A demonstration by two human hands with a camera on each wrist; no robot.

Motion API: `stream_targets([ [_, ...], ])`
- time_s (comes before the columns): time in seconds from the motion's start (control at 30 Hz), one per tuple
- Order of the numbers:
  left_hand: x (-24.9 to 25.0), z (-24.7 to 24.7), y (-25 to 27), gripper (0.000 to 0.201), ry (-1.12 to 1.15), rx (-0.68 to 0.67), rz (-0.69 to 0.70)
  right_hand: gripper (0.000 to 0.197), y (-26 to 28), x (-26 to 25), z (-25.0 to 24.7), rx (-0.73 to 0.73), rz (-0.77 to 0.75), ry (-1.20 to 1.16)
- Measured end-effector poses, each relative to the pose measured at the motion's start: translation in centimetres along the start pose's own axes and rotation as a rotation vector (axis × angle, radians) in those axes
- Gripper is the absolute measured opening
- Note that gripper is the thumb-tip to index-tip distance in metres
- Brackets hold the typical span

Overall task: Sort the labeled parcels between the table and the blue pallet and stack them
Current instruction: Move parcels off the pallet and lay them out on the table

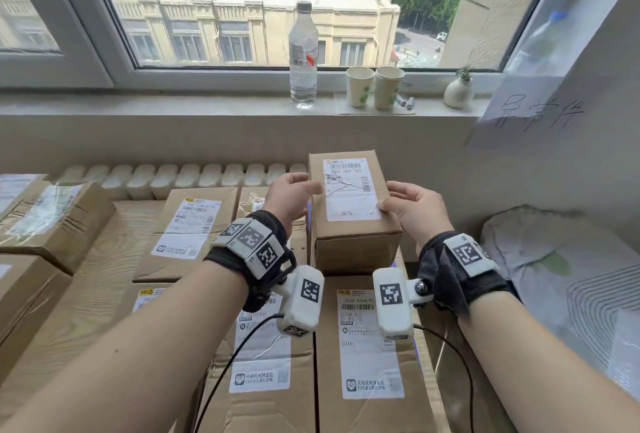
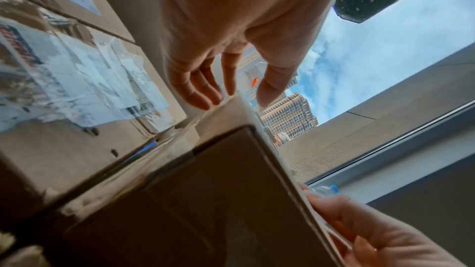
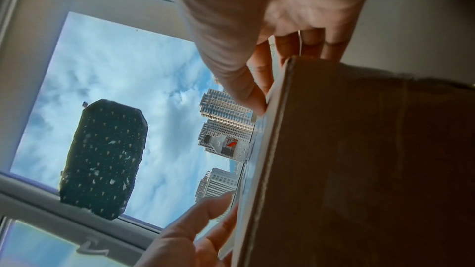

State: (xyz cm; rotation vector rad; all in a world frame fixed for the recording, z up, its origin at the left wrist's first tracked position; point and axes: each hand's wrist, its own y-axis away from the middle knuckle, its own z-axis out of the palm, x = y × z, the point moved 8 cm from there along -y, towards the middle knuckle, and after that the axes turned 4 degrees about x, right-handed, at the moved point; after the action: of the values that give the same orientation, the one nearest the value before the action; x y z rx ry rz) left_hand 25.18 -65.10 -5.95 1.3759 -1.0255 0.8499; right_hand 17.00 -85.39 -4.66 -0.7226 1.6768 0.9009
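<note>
Head, small parcel: I see the small parcel label-up between both hands, above the stacked parcels beside the wooden table. Whether it rests on them I cannot tell.
Head, hands: the left hand wraps the left edge and the right hand wraps the right, each with its thumb on the label.
Head, step: I judge this to be reading the label before choosing a pile.
Left wrist, grip: the fingers lie down the parcel's side and the thumb sits over the top edge. A blue sliver shows between the boxes, possibly the pallet.
Right wrist, grip: the thumb presses the label and the fingers curl behind the side, clamping the parcel.
Next move: I think it calls for squaring the parcel on the right stack, edges aligned, then letting go with both hands.
</note>
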Motion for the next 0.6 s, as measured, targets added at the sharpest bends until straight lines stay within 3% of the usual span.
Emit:
stream_targets([
  [0.23, 0.05, -0.04, 0.29, 0.052, -0.021, -0.029, -0.005, 0.026, 0.29, -0.06, -0.25, 0.023, -0.021, 0.004],
  [0.6, -0.68, -0.40, -0.15, 0.048, 0.002, -0.035, -0.002, 0.031, 0.77, -0.22, 0.28, 0.002, -0.031, -0.013],
])
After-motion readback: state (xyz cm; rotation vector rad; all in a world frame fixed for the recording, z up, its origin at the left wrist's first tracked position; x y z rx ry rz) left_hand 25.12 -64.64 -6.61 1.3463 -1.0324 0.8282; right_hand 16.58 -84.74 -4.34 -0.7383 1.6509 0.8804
